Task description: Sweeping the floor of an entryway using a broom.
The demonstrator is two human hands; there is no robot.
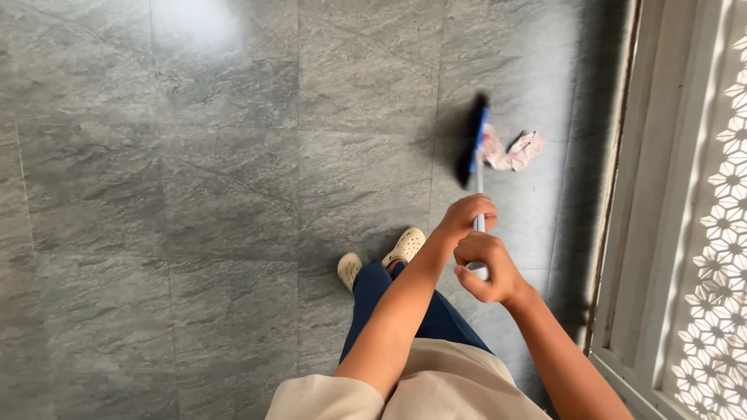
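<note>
- The person stood on a grey stone-tile floor [194, 194] and looked down at both hands, which were set one above the other on a slim pale broom handle [478, 198]
- The left hand [465, 216] was wrapped around the handle higher along it, nearer the head, fingers curled fully closed on it
- The right hand [486, 268] was clamped around the handle's near end, just below the left hand and almost touching it; the tip of the handle showed under its fist
- The broom head [476, 140], blue with dark bristles, was on the floor well ahead of the hands and looked blurred
- A crumpled pinkish cloth [513, 150] lay on the floor just beside the broom head, on its right, touching or nearly touching it; which could not be told
- No container of any kind showed in the view, so the cloth lay loose on the tiles
- The person wore dark blue trousers [373, 292], a beige top [436, 381] and pale clog-style shoes [405, 247], both feet planted to the left of the handle
- A pale door frame [654, 233] with a white patterned lattice panel [720, 233] ran along the right edge, near the broom and the cloth
</note>
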